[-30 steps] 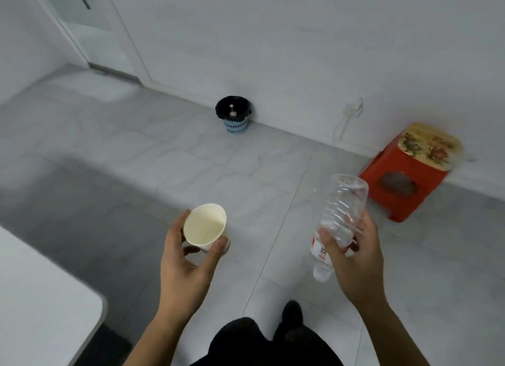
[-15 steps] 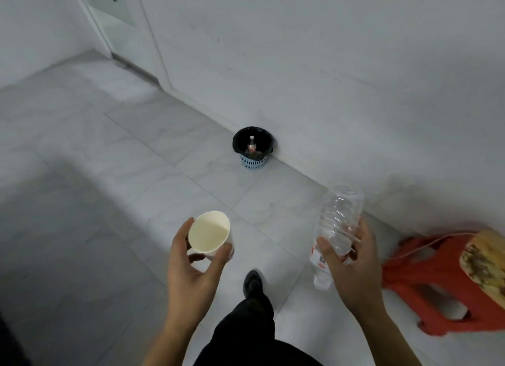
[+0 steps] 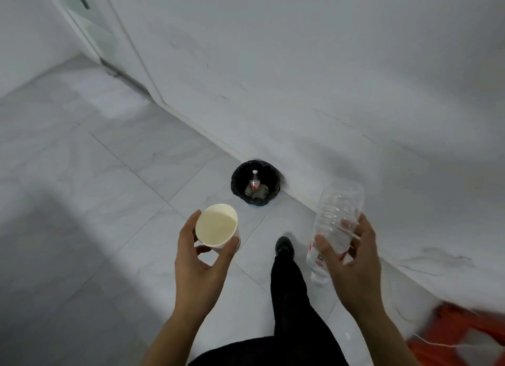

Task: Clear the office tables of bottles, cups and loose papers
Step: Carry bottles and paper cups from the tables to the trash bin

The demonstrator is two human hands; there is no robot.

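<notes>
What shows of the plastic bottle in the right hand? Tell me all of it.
The plastic bottle is clear, thin-walled and ribbed, and it looks empty. A red and white label wraps it near the neck. It is held in the air upside down and slightly tilted, with the base up and the neck end down. Only the right hand touches it, thumb on one side and fingers on the other.
</notes>
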